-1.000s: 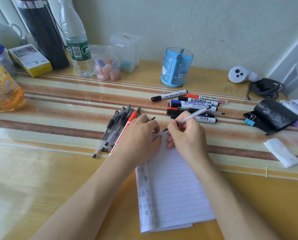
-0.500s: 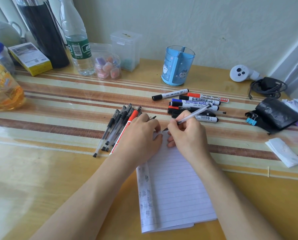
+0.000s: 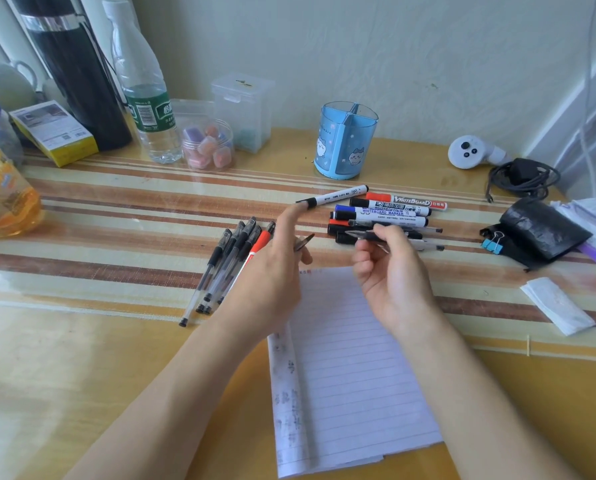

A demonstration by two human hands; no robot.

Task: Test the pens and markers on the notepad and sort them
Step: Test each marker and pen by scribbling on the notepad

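A lined notepad [image 3: 352, 382] lies open on the desk in front of me. Just above its top edge, my right hand [image 3: 393, 271] grips a clear gel pen [image 3: 362, 234], its tip pointing left. My left hand [image 3: 272, 268] hovers beside it, index finger straight, and pinches a small dark pen cap [image 3: 304, 242]; a small gap separates cap and tip. Several gel pens and a red pen [image 3: 230, 261] lie in a bunch left of my left hand. Several whiteboard markers [image 3: 390, 211] are piled beyond my right hand.
A blue divided pen holder [image 3: 347, 143] stands behind the markers. Bottles, a flask [image 3: 78, 74], small clear boxes and a candy jar [image 3: 208, 147] line the back left. A black pouch [image 3: 535, 233], binder clip, cable [image 3: 521, 176] and folded tissue [image 3: 559, 306] sit on the right.
Both hands lifted off the top of the notepad. The right hand turned the pen from writing to lying level, tip toward the left hand, which now shows the cap.
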